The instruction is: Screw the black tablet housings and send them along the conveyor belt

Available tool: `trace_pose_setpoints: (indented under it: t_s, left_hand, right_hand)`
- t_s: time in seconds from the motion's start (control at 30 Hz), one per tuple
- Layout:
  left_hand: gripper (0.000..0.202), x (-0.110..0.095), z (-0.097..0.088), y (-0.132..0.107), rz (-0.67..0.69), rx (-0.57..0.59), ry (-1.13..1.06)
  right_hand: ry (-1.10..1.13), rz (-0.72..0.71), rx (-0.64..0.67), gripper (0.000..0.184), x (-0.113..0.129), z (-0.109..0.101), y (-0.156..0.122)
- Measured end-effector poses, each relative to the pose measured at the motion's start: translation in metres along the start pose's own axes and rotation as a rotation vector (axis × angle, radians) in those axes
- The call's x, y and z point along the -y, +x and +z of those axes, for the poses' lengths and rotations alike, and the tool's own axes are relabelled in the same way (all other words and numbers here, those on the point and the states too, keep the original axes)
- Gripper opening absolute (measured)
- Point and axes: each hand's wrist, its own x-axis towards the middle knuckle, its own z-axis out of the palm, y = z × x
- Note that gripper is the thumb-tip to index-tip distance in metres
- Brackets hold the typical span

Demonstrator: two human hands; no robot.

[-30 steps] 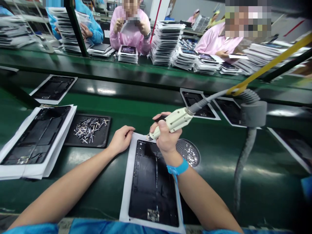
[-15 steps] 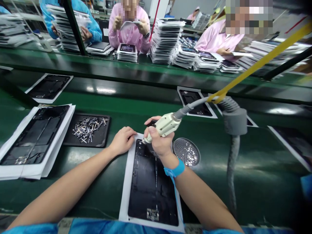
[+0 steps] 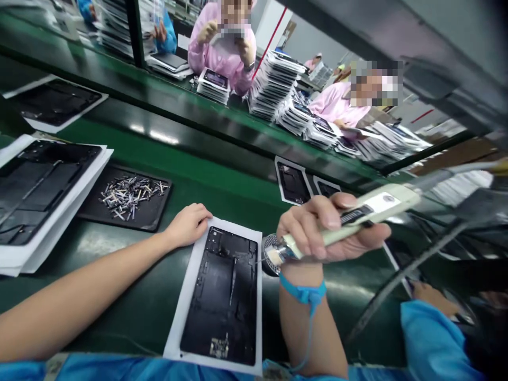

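1. A green worktop fills the near part of the view, dull shine lying across it.
2. Left of centre sits a black tray, heaped with small metallic parts; a stack of housings and sheets overlaps its left side.
3. Beyond a long green rail, a person in pink holds something up near tall paper stacks; another person in pink is further right. At the right edge, close by, are a co-worker's blue sleeve and hand.
4. The black housing lies on a white sheet directly before the wearer, between the two forearms.
5. The left arm reaches in from the lower left. The left hand is loosely curled, fingertips at the sheet's upper left corner; whether it pinches the paper, I cannot tell.
6. The right hand, above a blue wrist strap, has its fingers wrapped around a powered screwdriver. The tool slants, its thin bit pointing left and down toward the sheet's right edge, in front of a round perforated dish.
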Motion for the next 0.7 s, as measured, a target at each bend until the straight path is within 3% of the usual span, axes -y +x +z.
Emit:
trace_pose_setpoints:
  t_s: [0.1, 0.2, 0.4, 0.53, 0.7]
  left_hand:
    - [0.026, 0.001, 0.002, 0.000, 0.008, -0.002, -0.006]
    - [0.028, 0.003, 0.003, -0.001, -0.011, -0.052, -0.012]
    - [0.029, 0.011, -0.004, -0.003, -0.152, -0.241, 0.010]
    - [0.023, 0.004, -0.009, -0.005, -0.046, -0.189, 0.121]
    - [0.023, -0.016, -0.010, -0.009, 0.170, 0.009, 0.232]
  right_hand:
    - [-0.029, -0.029, -0.017, 0.035, 0.007, 0.004, 0.001]
    - [-0.208, -0.018, -0.066, 0.034, 0.004, 0.009, 0.001]
    - [-0.747, -0.110, -0.379, 0.024, 0.005, -0.008, -0.021]
    - [-0.890, -0.156, -0.576, 0.022, 0.019, -0.032, -0.045]
    - [-0.905, -0.191, -0.697, 0.022, 0.029, -0.046, -0.064]
